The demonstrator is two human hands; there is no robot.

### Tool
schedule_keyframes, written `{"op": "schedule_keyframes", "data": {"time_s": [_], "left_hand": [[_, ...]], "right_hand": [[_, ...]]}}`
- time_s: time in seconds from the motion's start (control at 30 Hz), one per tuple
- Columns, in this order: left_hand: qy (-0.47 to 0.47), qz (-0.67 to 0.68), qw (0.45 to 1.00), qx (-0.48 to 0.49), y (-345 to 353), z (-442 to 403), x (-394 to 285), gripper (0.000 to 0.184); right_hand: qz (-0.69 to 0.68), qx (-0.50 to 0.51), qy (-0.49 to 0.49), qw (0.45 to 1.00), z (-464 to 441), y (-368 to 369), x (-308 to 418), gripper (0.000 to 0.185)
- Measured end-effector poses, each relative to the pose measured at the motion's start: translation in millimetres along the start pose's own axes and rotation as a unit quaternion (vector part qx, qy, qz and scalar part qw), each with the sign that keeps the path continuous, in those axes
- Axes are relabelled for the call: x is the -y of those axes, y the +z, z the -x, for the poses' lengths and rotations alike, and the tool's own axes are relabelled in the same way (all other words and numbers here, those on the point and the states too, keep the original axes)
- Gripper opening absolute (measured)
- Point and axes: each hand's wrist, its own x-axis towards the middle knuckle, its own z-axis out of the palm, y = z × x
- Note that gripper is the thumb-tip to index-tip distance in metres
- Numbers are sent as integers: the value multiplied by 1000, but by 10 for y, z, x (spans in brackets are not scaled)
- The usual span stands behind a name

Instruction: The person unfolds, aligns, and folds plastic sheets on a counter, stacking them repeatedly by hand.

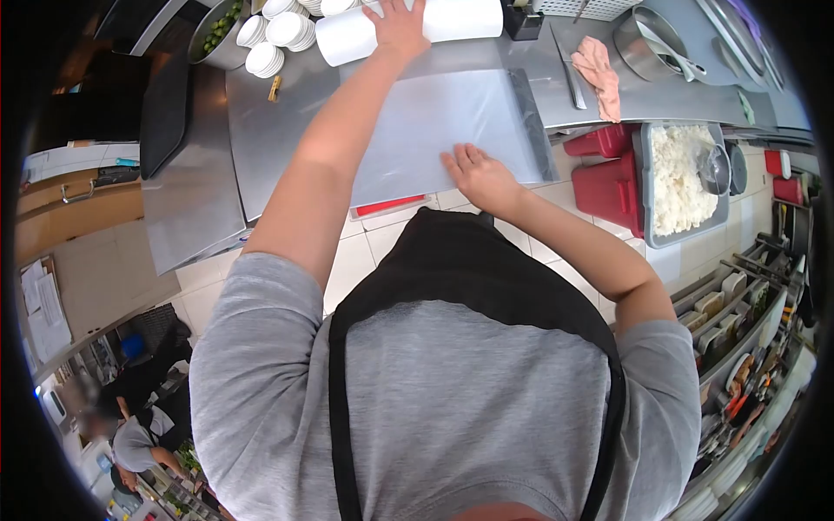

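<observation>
My left hand [401, 33] is spread over a thick white roll [473, 19] at the back of the steel counter. A pale, translucent sheet [426, 122] lies flat in front of the roll and reaches the counter's front edge. My right hand [482, 181] rests on the sheet near that edge, its fingers loosely extended and slightly bent. Neither hand grips anything that I can see. Along the sheet's right side shows a darker grey strip [532, 122].
Stacked white lids or small dishes [291, 30] and a pot of green limes [221, 30] stand back left. To the right are a long knife [569, 74], pink cloth [597, 78], metal pot [647, 43] and, lower, a grey tub of white rice-like food [643, 187]. Another person [143, 443] works lower left.
</observation>
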Motion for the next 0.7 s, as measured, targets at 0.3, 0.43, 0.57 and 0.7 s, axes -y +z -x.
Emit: {"op": "schedule_keyframes", "data": {"time_s": [0.3,0.43,0.57,0.7], "left_hand": [[-62,55,975,206,-34,-330,591,122],[-72,76,964,245,-38,-391,774,124],[-53,87,957,273,87,-458,859,123],[-35,80,964,250,168,-456,811,118]], "right_hand": [[-138,289,-56,945,170,-1248,90,43],[-123,235,-15,964,-97,-1162,-268,39],[-77,157,66,982,-703,-834,-728,38],[-38,113,84,989,-1134,-322,-1267,46]]}}
